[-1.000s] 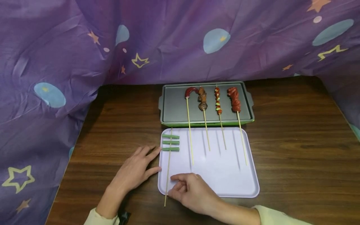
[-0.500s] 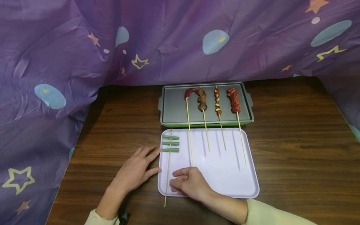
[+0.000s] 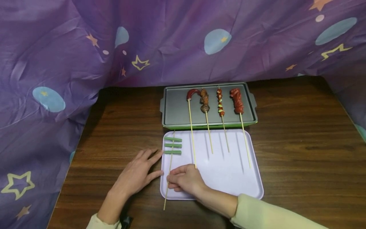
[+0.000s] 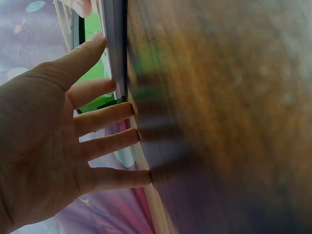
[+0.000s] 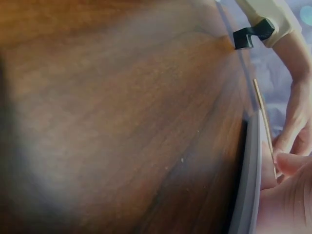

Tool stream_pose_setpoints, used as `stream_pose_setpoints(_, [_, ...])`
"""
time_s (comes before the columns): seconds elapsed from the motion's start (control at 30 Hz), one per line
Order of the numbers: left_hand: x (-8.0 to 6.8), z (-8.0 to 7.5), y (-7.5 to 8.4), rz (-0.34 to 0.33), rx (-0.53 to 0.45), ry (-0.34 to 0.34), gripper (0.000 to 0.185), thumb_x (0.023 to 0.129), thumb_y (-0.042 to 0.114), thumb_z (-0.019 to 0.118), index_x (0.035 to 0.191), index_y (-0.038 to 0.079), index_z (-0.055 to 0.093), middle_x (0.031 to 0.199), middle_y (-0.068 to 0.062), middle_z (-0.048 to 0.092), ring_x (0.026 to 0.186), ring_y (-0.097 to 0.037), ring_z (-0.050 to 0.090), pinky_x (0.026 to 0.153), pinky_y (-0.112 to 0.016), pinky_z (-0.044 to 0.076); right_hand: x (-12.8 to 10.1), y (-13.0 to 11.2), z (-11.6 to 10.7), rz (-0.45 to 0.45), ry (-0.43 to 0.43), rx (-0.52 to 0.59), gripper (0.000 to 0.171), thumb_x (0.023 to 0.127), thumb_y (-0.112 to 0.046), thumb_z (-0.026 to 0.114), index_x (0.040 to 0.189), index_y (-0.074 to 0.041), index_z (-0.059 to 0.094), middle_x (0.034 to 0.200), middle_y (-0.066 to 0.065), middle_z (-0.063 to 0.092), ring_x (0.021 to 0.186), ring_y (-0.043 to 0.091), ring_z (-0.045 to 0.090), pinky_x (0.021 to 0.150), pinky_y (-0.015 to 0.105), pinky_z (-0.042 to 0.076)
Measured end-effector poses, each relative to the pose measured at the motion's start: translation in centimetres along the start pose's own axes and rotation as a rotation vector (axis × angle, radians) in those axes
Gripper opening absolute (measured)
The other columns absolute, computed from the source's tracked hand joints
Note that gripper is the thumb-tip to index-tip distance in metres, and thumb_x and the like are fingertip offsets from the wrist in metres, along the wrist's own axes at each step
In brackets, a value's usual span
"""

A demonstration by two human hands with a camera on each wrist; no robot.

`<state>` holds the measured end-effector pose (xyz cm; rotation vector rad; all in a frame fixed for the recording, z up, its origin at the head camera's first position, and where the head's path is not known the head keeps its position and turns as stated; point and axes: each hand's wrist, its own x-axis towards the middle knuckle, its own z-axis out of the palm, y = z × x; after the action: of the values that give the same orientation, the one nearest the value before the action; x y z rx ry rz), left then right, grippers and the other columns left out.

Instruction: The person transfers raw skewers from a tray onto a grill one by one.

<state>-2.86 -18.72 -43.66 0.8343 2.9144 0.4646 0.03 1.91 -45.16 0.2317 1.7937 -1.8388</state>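
R hand (image 3: 185,179) pinches a bare bamboo skewer (image 3: 168,173) lying w/ three green bean pieces (image 3: 172,145) at the lavender tray's (image 3: 246,187) 9 o'clock edge, apparently to lift it; L hand (image 3: 136,173), fingers straight, rests flat on the table (image 3: 300,152) touching that edge, likely steadying the tray. Four loaded skewers (image 3: 218,105) lie at 12 o'clock on a grey-green pan (image 3: 174,108).

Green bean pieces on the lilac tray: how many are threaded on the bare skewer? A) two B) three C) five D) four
B: the head view shows three green bean pieces lying crosswise on the skewer at the left edge of the lilac tray.
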Motion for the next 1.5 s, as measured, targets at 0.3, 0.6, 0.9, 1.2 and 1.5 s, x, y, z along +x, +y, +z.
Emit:
stream_pose_setpoints(0.3, [-0.1,0.1,0.0,-0.002,0.0,-0.002,0.068,0.088,0.047,0.069,0.146,0.017,0.049,0.141,-0.009,0.05,0.128,-0.028,0.046,0.096,-0.048,0.05,0.2,0.1,0.2,-0.008,0.011,0.0,0.019,0.084,0.0,0.072,0.099,0.01,0.069,0.079,0.018,0.072,0.067,0.023,0.072,0.056,0.028,0.059])
stream_pose_setpoints(0.6, [0.0,0.0,0.0,-0.003,0.002,-0.002,0.067,0.088,0.047,0.069,0.145,0.016,0.051,0.142,-0.01,0.05,0.129,-0.027,0.046,0.098,-0.047,0.049,-0.8,-0.3,0.2,-0.052,-0.029,0.028,0.021,0.084,-0.001,0.073,0.101,0.011,0.068,0.079,0.019,0.072,0.066,0.023,0.072,0.056,0.029,0.059])
stream_pose_setpoints(0.9, [0.1,0.0,0.0,-0.011,0.015,-0.021,0.057,0.089,0.048,0.069,0.137,0.019,0.06,0.135,-0.006,0.052,0.126,-0.026,0.048,0.094,-0.047,0.051,-3.2,-1.3,1.1,-0.077,-0.132,0.084,0.02,0.083,0.001,0.073,0.099,0.012,0.068,0.081,0.02,0.072,0.065,0.018,0.071,0.055,0.024,0.057])
stream_pose_setpoints(1.2, [0.0,0.0,-0.1,-0.015,0.021,-0.027,0.067,0.089,0.051,0.067,0.144,0.016,0.052,0.139,-0.007,0.051,0.127,-0.027,0.046,0.095,-0.047,0.051,-3.6,-5.6,-0.1,-0.212,-0.136,0.001,0.022,0.084,-0.001,0.074,0.1,0.013,0.068,0.084,0.018,0.073,0.068,0.023,0.072,0.064,0.038,0.06])
stream_pose_setpoints(1.5, [0.0,0.0,0.0,-0.005,0.009,-0.007,0.07,0.088,0.048,0.07,0.146,0.016,0.049,0.14,-0.011,0.051,0.128,-0.029,0.047,0.098,-0.048,0.048,-0.7,-10.0,-3.0,-0.167,-0.025,-0.077,0.024,0.085,-0.002,0.074,0.105,0.009,0.069,0.09,0.018,0.073,0.072,0.024,0.072,0.069,0.039,0.06])
